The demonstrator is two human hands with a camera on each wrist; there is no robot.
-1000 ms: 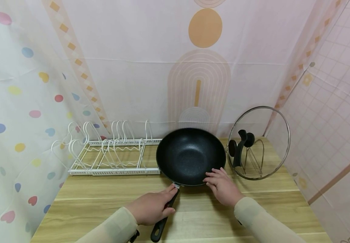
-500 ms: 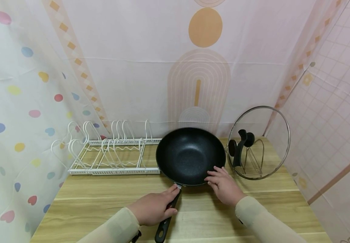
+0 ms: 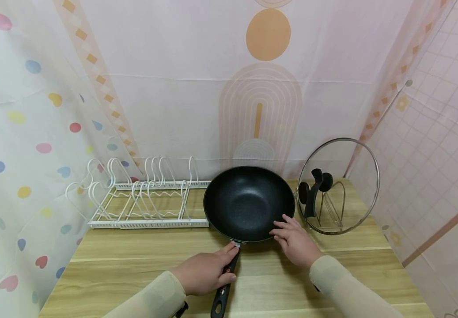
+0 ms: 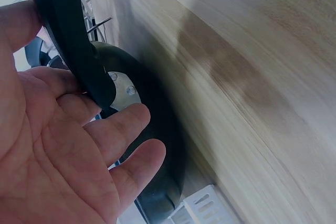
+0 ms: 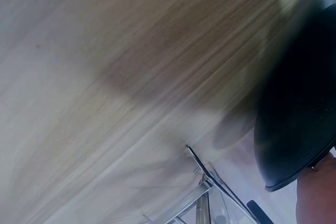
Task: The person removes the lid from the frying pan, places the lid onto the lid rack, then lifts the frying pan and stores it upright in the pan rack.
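Note:
A black wok (image 3: 248, 205) stands mid-table with its long handle (image 3: 221, 298) towards me. My left hand (image 3: 201, 273) rests over the handle, its index finger near the metal bracket and its thumb further down. In the left wrist view the black handle (image 4: 65, 32) hides the tips of the thumb and some fingers, while two fingers (image 4: 142, 166) stretch out straight past it. My right hand (image 3: 297, 244) lies at the wok's near right rim with fingers spread over the edge. The right wrist view catches only a bit of that hand (image 5: 317, 190) beside the wok's side (image 5: 294, 108).
A white wire dish rack (image 3: 153, 224) stands left of the wok, right by its rim. To the right a glass lid with a steel rim (image 3: 378, 185) and black grip stands upright in a wire holder (image 3: 344, 201). A patterned curtain (image 3: 165, 115) hangs behind the table.
The wok's handle has swung to the right at its near end, and my left hand has moved right with it. My right hand has shifted slightly right along the rim.

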